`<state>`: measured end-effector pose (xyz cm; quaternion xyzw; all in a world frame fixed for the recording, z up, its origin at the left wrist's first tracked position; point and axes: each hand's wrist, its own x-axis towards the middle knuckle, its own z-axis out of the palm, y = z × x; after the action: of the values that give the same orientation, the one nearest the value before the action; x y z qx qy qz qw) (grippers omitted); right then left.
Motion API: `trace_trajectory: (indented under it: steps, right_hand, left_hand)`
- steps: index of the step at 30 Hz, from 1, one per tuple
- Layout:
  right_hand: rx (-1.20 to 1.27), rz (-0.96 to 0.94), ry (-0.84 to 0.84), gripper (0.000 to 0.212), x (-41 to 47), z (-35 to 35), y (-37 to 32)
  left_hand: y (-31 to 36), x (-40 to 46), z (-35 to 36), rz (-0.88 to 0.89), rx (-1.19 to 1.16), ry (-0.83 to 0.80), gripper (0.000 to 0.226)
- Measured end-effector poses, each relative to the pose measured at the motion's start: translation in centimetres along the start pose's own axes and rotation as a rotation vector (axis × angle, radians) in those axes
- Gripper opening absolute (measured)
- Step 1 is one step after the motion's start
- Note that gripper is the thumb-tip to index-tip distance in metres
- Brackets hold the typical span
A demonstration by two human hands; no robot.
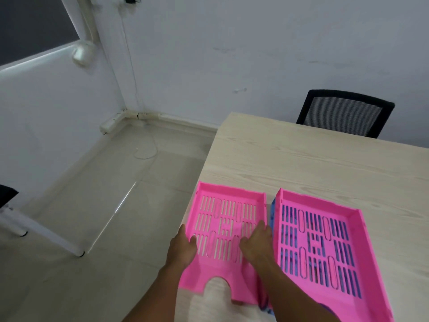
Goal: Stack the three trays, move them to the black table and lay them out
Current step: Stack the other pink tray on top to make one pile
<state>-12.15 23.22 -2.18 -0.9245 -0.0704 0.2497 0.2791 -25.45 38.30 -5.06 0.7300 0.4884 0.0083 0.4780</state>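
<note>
Two pink slotted trays lie side by side at the near left corner of a light wooden table (301, 159). My left hand (183, 249) grips the left rim of the left pink tray (225, 228), thumb inside. My right hand (257, 245) grips that same tray's right rim. The right pink tray (325, 247) sits on top of a blue tray (273, 209), which shows only as a sliver at its left edge and through the slots.
The left tray's side lies along the table's left edge, above a pale tiled floor (92, 205). A black mesh chair (343, 112) stands behind the table. White table legs (41, 231) and a dark tabletop corner (7, 194) show at far left.
</note>
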Motion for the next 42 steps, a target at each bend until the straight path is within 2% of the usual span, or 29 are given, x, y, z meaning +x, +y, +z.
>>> trace_trajectory:
  steps: [3, 6, 9, 12, 15, 16, 21, 26, 28, 32, 42]
  right_hand:
    - [0.012, 0.017, 0.06, 0.079, 0.4, 0.4, 0.1]
    - [0.072, 0.087, 0.049, 0.069, 0.5, 0.7, 0.5]
    - [0.091, 0.117, 0.025, 0.061, 0.2, 1.4, 1.1]
    - [0.086, 0.109, 0.082, 0.054, -0.3, 1.9, 1.2]
    - [0.146, 0.032, 0.07, 0.025, -0.6, 1.1, 0.3]
    - [0.171, -0.003, 0.083, 0.023, -0.6, 0.8, -0.1]
    - [0.256, -0.232, 0.193, 0.041, 0.3, -1.5, -1.7]
    - [0.35, -0.344, 0.263, 0.042, -0.5, -7.1, -2.4]
    - [0.351, -0.334, 0.293, 0.042, -0.4, -9.6, -1.5]
    - [0.369, -0.279, 0.352, 0.043, -0.4, -14.6, 2.3]
    - [0.439, -0.094, 0.466, 0.036, -1.2, -24.0, 14.2]
  left_hand:
    - [-0.8, 0.2, -0.7, -0.022, -0.01, 0.052, 0.051]
    - [-2.2, 0.2, -1.9, 0.003, 0.06, 0.084, 0.039]
    - [-3.3, -0.4, -2.4, 0.028, 0.126, 0.091, 0.04]
    - [-4.0, -1.0, -2.6, 0.042, 0.042, 0.126, 0.042]
    - [-4.0, -1.2, -3.5, 0.053, -0.089, 0.176, 0.039]
    - [-4.0, -1.0, -3.9, 0.053, -0.124, 0.191, 0.04]
    - [-1.7, -2.0, -5.5, 0.119, -0.297, 0.191, 0.044]
    - [2.3, -2.9, -5.2, 0.194, -0.388, 0.153, 0.041]
    - [3.8, -2.9, -4.2, 0.219, -0.417, 0.122, 0.045]
    - [7.9, -4.5, -0.8, 0.278, -0.415, 0.051, 0.039]
    - [14.5, -10.2, 10.4, 0.401, -0.335, 0.013, 0.035]
